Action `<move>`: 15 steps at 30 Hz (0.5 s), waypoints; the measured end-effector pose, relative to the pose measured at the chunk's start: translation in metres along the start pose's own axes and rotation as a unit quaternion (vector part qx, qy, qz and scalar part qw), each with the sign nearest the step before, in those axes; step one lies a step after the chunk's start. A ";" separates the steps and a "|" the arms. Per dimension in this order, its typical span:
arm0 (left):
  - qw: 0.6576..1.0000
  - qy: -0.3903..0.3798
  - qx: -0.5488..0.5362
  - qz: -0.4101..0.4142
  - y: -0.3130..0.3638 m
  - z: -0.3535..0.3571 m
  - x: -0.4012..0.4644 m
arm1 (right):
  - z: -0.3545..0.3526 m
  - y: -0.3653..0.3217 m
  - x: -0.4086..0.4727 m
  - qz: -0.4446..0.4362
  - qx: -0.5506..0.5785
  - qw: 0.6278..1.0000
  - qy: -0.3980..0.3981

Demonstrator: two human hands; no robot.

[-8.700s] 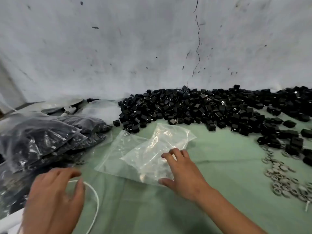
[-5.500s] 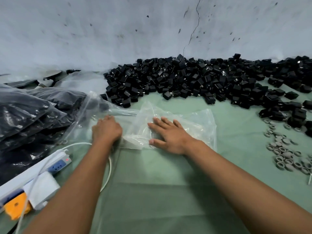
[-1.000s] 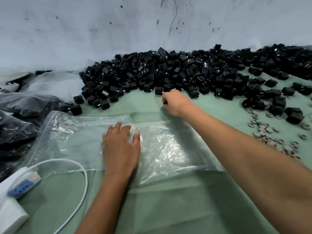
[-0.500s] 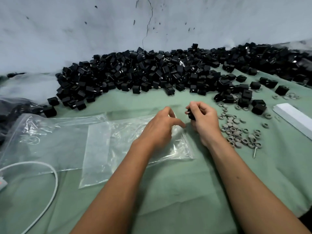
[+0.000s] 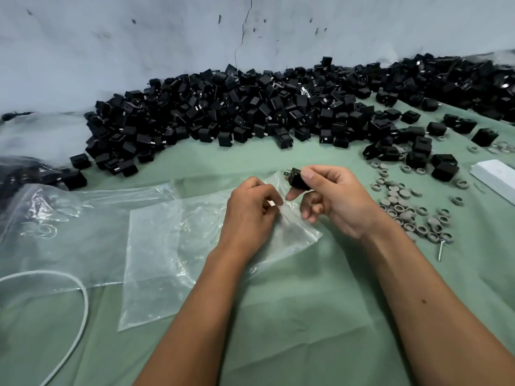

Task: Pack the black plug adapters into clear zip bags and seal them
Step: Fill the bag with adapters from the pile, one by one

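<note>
head view: right hand (image 5: 337, 199) pinches black adapter (image 5: 297, 180), left hand (image 5: 250, 210) pinches clear bag (image 5: 178, 246) mouth; no legible writing.

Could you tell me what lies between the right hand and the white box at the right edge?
In the head view, grey rings lie scattered on the green cloth between them.

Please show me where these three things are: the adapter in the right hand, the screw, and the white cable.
adapter (image 5: 298, 179), head view, on its black body below the prongs.
screw (image 5: 440, 250), head view, on the middle of its shaft.
white cable (image 5: 82, 295), head view, on the bend of its loop.
</note>
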State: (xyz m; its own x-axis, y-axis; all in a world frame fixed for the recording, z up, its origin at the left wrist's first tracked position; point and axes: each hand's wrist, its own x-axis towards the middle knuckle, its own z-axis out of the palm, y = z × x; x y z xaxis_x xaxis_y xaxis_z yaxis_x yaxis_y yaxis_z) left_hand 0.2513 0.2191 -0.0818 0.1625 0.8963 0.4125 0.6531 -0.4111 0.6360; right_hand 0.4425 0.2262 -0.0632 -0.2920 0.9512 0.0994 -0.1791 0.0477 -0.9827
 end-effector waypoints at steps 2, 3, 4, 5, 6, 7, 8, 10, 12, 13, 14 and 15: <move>1.000 0.020 -0.005 -0.002 -0.001 -0.001 0.001 | 0.003 -0.002 -0.002 0.018 0.018 0.998 -0.054; 1.000 0.030 -0.007 -0.003 -0.001 -0.002 0.001 | 0.004 -0.001 -0.002 0.026 0.008 0.997 -0.067; 0.999 0.042 -0.008 -0.005 -0.001 -0.002 0.001 | 0.005 0.000 -0.003 0.034 -0.009 0.997 -0.069; 0.998 0.056 -0.008 -0.008 0.000 -0.003 0.000 | 0.005 0.001 -0.003 0.041 -0.025 0.997 -0.059; 0.997 0.073 -0.007 -0.011 0.001 -0.005 -0.001 | 0.005 0.002 -0.003 0.048 -0.038 0.997 -0.042; 0.996 0.091 -0.007 -0.009 0.003 -0.007 0.000 | 0.004 0.003 -0.002 0.053 -0.050 0.997 -0.019; 0.994 0.107 -0.009 -0.004 0.005 -0.009 0.001 | 0.004 0.004 -0.001 0.058 -0.064 0.996 0.001; 0.992 0.119 -0.022 0.016 0.009 -0.014 0.004 | 0.004 0.006 -0.001 0.063 -0.101 0.993 0.006; 0.992 0.113 -0.041 0.035 0.015 -0.018 0.006 | 0.005 0.006 -0.003 0.069 -0.134 0.988 -0.030; 0.992 0.109 -0.051 0.041 0.019 -0.019 0.006 | 0.005 0.007 -0.004 0.064 -0.154 0.985 -0.052; 0.991 0.107 -0.058 0.046 0.022 -0.021 0.006 | 0.006 0.006 -0.005 0.058 -0.172 0.981 -0.075; 0.991 0.105 -0.058 0.051 0.024 -0.022 0.006 | 0.007 0.005 -0.006 0.045 -0.179 0.978 -0.101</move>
State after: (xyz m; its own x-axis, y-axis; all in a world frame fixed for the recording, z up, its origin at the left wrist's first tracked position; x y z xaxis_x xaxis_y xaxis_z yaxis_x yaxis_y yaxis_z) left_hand 0.2519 0.2112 -0.0491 0.0586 0.7993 0.5980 0.5504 -0.5256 0.6487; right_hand 0.4366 0.2179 -0.0672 -0.4782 0.8783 0.0042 0.1858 0.1059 -0.9769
